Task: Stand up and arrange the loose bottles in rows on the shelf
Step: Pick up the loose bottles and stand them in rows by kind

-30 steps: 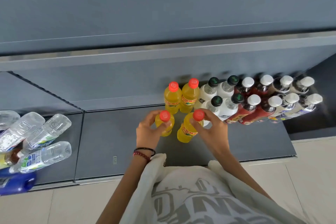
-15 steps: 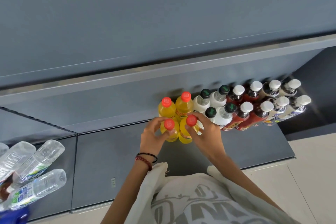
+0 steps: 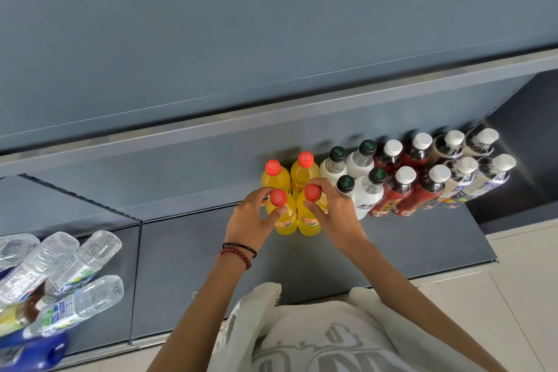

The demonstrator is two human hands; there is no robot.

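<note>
On the shelf [image 3: 407, 244], the left grip [image 3: 250, 220] grasps the left yellow juice bottle [image 3: 285, 217] and the right grip [image 3: 338, 214] the right yellow juice bottle [image 3: 308, 219], both upright mid-shelf extending the standing rows [image 3: 367, 193], while water bottles [image 3: 75, 266] at the shelf's left end lie loose, seemingly left to arrange.

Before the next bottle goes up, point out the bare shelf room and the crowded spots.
Bare shelf lies left of the yellow bottles, up to the divider. A bare strip also runs in front of the red bottles. Crowded: the two packed rows from there rightward, and the pile of water bottles beyond the divider.
</note>
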